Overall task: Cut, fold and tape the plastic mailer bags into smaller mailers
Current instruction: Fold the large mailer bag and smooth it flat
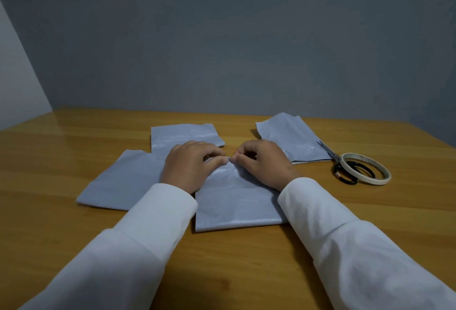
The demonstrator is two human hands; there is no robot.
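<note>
Head view: we look down at a wooden table with both arms in white sleeves reaching forward. Our left hand and right hand sit side by side on the top edge of the nearest grey mailer bag, which lies flat in front of us at the middle of the table. Both hands have curled fingers, and the fingertips of each pinch the bag's upper edge, meeting almost tip to tip at its middle. A second grey mailer lies to the left, partly under the left wrist, and a third lies just beyond the hands. A fourth, folded mailer rests further right. Beside it lie black-handled scissors, their handles overlapped by a roll of tape. A grey-blue wall rises behind the table.
</note>
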